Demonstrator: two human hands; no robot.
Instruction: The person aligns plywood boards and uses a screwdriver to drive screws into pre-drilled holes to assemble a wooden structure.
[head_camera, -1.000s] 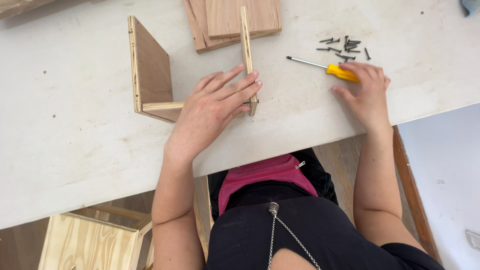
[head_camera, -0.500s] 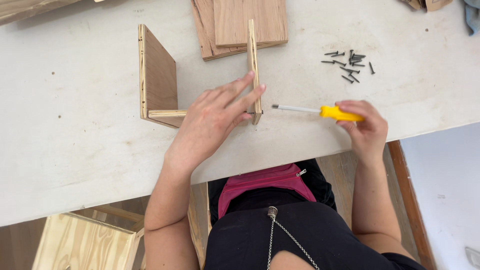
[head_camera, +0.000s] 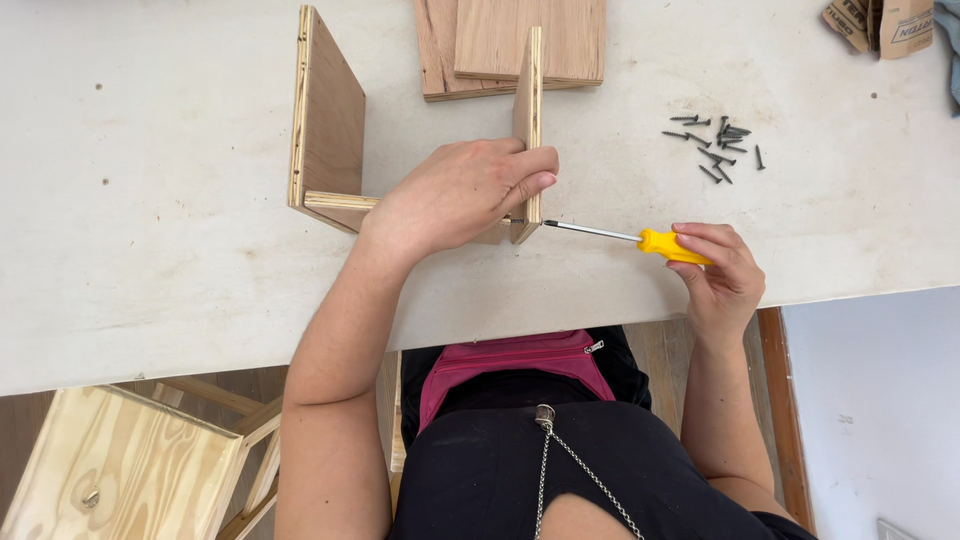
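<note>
A plywood assembly stands on the white table (head_camera: 150, 220): a left upright panel (head_camera: 325, 115), a right upright panel (head_camera: 528, 110) and a cross piece joining them near me. My left hand (head_camera: 460, 195) rests over the cross piece and presses its thumb against the right panel. My right hand (head_camera: 722, 275) grips the yellow handle of a screwdriver (head_camera: 640, 238). Its metal shaft lies level, with the tip against the outer face of the right panel near the lower end.
Several dark screws (head_camera: 718, 148) lie loose on the table to the right. Flat plywood boards (head_camera: 520, 45) are stacked at the back. Brown paper packets (head_camera: 880, 22) sit at the far right corner. A pale wooden stool (head_camera: 120, 470) stands below the table's near edge.
My right hand picked up the screwdriver from the table and swung it left until its tip met the right panel. My left hand stayed on the assembly.
</note>
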